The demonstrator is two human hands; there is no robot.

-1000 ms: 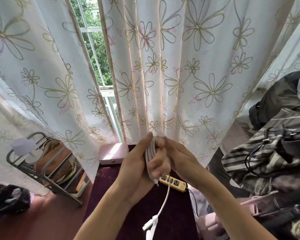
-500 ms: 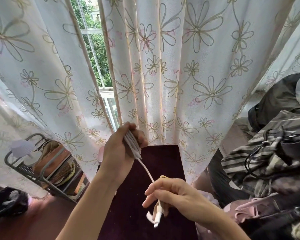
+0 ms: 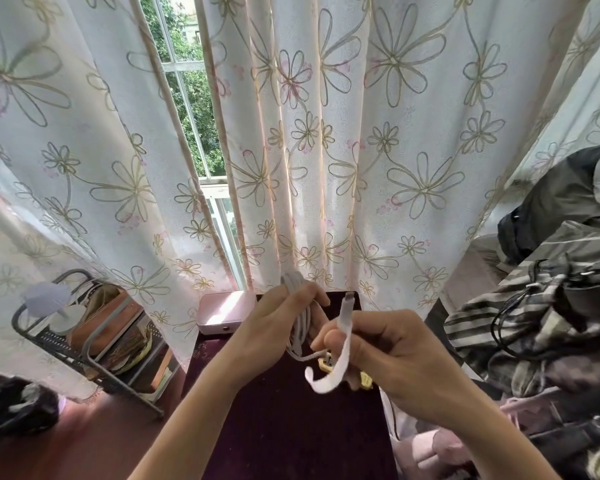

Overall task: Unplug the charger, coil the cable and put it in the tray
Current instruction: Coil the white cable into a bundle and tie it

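Cable (image 3: 300, 318): white, gathered into a bundle of several loops standing roughly upright above the dark table (image 3: 281, 427). In the head view, the left hand (image 3: 274, 327) is closed around the bundle, fingers wrapped over the loops near their upper half, thumb side toward the camera. A short run of cable leaves the bottom of the bundle and passes right to the right hand (image 3: 378, 351). The right hand is partly closed, fingertips pinching a flat white strap (image 3: 340, 348) that curves from near the fingers up to a small dark tip and down to a curled free end; whether this strap is fixed to the cable cannot be told from this angle. A yellow power strip (image 3: 328, 362) lies on the table directly behind the right hand, mostly hidden by it. A pink box (image 3: 222, 313) sits at the far left corner of the table, against the floral curtain (image 3: 361, 150). A wire rack (image 3: 87, 341) holding brown items stands on the floor left of the table. A pile of striped and dark clothing (image 3: 534, 323) lies to the right.
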